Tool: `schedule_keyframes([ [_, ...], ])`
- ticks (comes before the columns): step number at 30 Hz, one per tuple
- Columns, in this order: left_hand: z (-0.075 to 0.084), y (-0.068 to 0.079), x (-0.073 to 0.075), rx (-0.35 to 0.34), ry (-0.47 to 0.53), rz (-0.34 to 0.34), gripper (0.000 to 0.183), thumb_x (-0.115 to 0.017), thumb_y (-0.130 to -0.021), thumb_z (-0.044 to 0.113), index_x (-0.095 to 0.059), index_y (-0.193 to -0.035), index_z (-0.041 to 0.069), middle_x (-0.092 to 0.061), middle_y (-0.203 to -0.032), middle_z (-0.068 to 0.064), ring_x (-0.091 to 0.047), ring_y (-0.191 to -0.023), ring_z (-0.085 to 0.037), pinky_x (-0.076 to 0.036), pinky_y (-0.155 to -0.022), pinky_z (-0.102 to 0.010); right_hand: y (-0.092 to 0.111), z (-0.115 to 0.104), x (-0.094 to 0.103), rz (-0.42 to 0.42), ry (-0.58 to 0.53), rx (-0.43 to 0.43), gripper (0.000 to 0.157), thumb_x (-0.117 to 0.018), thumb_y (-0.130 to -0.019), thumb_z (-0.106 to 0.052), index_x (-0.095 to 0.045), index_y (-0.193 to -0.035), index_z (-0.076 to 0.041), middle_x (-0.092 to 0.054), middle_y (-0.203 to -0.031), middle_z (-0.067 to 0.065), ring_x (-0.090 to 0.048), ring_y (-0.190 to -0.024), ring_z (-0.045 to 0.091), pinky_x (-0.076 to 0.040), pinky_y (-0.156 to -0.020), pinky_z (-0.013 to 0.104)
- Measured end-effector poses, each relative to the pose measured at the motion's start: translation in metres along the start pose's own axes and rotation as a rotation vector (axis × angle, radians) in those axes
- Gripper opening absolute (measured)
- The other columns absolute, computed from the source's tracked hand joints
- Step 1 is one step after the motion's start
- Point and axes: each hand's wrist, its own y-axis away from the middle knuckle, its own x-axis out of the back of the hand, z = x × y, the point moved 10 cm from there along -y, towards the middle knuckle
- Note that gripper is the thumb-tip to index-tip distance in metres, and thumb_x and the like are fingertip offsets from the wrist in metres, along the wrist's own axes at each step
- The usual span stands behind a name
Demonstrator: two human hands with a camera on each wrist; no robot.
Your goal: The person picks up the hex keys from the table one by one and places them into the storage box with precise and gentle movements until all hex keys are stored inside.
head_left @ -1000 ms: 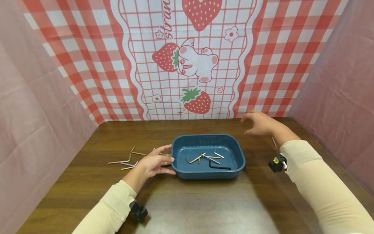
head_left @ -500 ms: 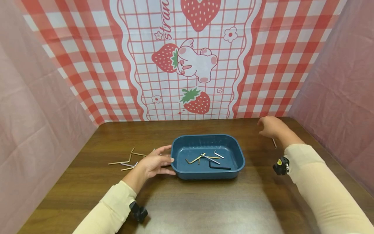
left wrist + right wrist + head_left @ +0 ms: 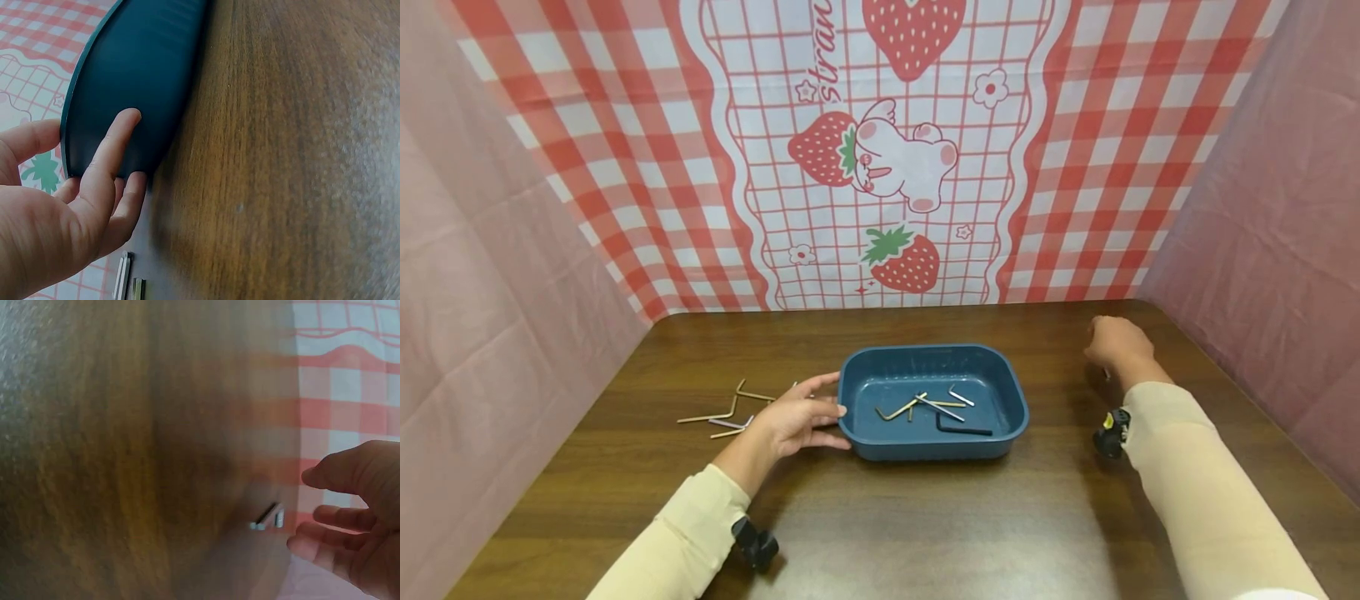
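Observation:
Spread, fairly straight fingers of my left hand rest on the near-left end of a blue plastic basin. In the left wrist view, several of those fingers press against the basin's outer wall. My right hand hovers low over the table at the far right. Below its parted fingers and thumb lies a small hex key, apart from the fingertips in the right wrist view. Inside the basin lie several hex keys, among them a black one and a silver one.
Several brass-coloured and silver hex keys lie left of the basin, near the left hand. The brown wooden table ends at a checked strawberry-print cloth behind. Pink cloth hangs along both sides.
My right hand has moved to the right and down towards the table, over the lone hex key there. The left hand, the basin and the other hex keys have stayed put.

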Motion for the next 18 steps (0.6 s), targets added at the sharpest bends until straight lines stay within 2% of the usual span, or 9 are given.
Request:
schedule_keyframes([
  [1, 0.0, 0.0, 0.0, 0.001, 0.0, 0.0, 0.069, -0.048, -0.091, -0.012, -0.023, -0.153, 0.006, -0.032, -0.145, -0.032, -0.057, -0.111, -0.038, -0.053, -0.08, -0.059, 0.0, 0.002, -0.002, -0.002, 0.001, -0.011, 0.045, -0.061, -0.081, -0.01, -0.054, -0.12, 0.012, -0.058, -0.109, 0.035, -0.057, -0.092, 0.047, -0.051, -0.069, 0.058],
  [3, 0.0, 0.0, 0.0, 0.002, 0.001, -0.001, 0.069, -0.048, -0.091, -0.012, -0.023, -0.153, 0.006, -0.032, -0.145, -0.032, -0.057, -0.111, -0.038, -0.053, -0.08, -0.059, -0.001, 0.006, -0.005, -0.017, 0.004, -0.034, 0.048, -0.06, -0.083, -0.011, -0.05, -0.124, 0.013, -0.054, -0.112, 0.038, -0.056, -0.095, 0.05, -0.051, -0.07, 0.061],
  [7, 0.0, -0.001, 0.0, -0.002, -0.001, -0.001, 0.069, -0.048, -0.09, -0.012, -0.023, -0.152, 0.006, -0.033, -0.144, -0.033, -0.058, -0.109, -0.037, -0.053, -0.08, -0.059, -0.004, 0.006, -0.016, -0.091, 0.032, -0.045, 0.042, -0.056, -0.085, -0.007, -0.051, -0.12, 0.014, -0.051, -0.114, 0.043, -0.055, -0.096, 0.054, -0.049, -0.073, 0.066],
  [11, -0.001, -0.001, -0.001, -0.007, -0.001, -0.005, 0.07, -0.048, -0.09, -0.012, -0.023, -0.152, 0.005, -0.034, -0.144, -0.033, -0.059, -0.108, -0.036, -0.053, -0.08, -0.059, -0.004, 0.004, -0.028, -0.166, 0.057, -0.04, 0.032, -0.051, -0.085, -0.001, -0.056, -0.112, 0.016, -0.052, -0.115, 0.043, -0.055, -0.097, 0.054, -0.049, -0.075, 0.067],
  [18, 0.0, 0.0, -0.001, -0.01, -0.005, -0.002, 0.07, -0.048, -0.09, -0.012, -0.023, -0.152, 0.005, -0.034, -0.143, -0.033, -0.058, -0.108, -0.036, -0.053, -0.081, -0.059, -0.006, 0.004, -0.028, -0.114, 0.072, -0.029, 0.03, -0.053, -0.083, 0.0, -0.057, -0.109, 0.015, -0.055, -0.112, 0.041, -0.058, -0.091, 0.049, -0.052, -0.068, 0.061],
])
